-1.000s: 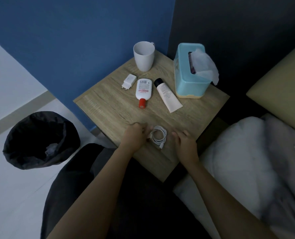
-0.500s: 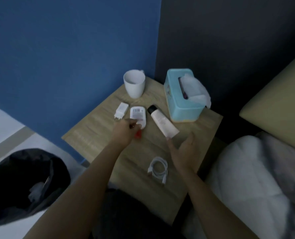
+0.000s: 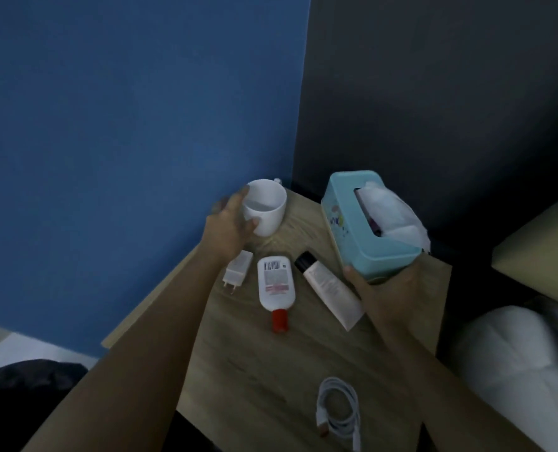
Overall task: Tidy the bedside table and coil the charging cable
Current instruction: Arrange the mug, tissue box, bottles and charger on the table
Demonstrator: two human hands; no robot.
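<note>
On the wooden bedside table [image 3: 238, 360] a coiled white charging cable [image 3: 338, 411] lies near the front edge, apart from both hands. My left hand [image 3: 228, 225] wraps around the left side of a white mug [image 3: 267, 208] at the back corner. My right hand [image 3: 385, 288] grips the near end of a light blue tissue box [image 3: 362, 230], which is tilted with its near end off the table. Between them lie a white charger plug [image 3: 236, 270], a white bottle with a red cap [image 3: 276, 287] and a white tube with a black cap [image 3: 328, 290].
A blue wall [image 3: 140, 125] and a dark wall [image 3: 434, 93] meet behind the table. White bedding [image 3: 515, 363] and a beige headboard [image 3: 538, 246] lie to the right. A black bin [image 3: 19, 386] sits low at the left.
Both hands have left the coiled cable and reached back: the left went from the bottle to the mug, the right took hold of the tissue box. The view moved closer and upward.
</note>
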